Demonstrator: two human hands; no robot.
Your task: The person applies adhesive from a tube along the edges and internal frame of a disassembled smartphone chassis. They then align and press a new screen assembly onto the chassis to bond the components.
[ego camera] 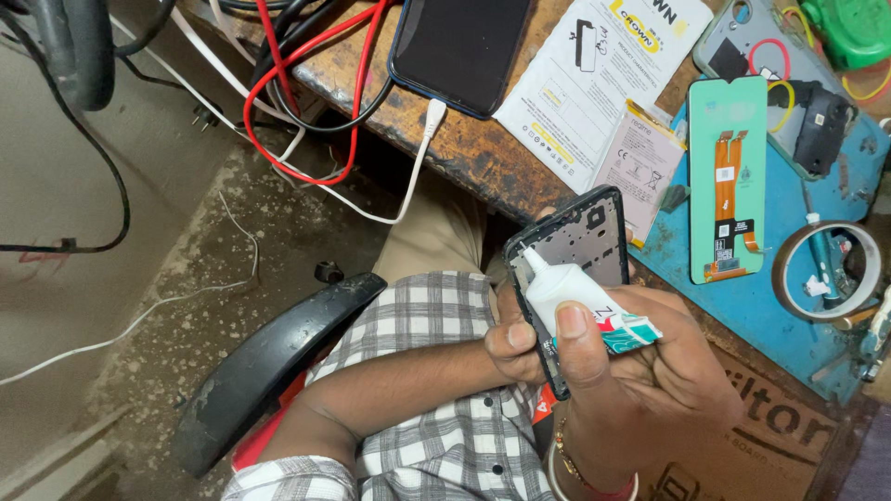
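My left hand (516, 345) grips the lower edge of a black phone frame (585, 243), held tilted over my lap. My right hand (640, 371) squeezes a white glue tube (571, 292) with a teal and red end. The tube's nozzle touches the frame's upper left corner. A mint-green display panel (727, 181) with orange flex cables lies face down on a blue mat (798, 306) to the right.
A dark phone (459, 46) charging on a white cable lies on the worn wooden bench (464, 153). Nearby are a printed leaflet (594, 83), a tape roll (829, 272), a phone back cover (775, 56), red and black wires (306, 93), and a black chair arm (269, 366).
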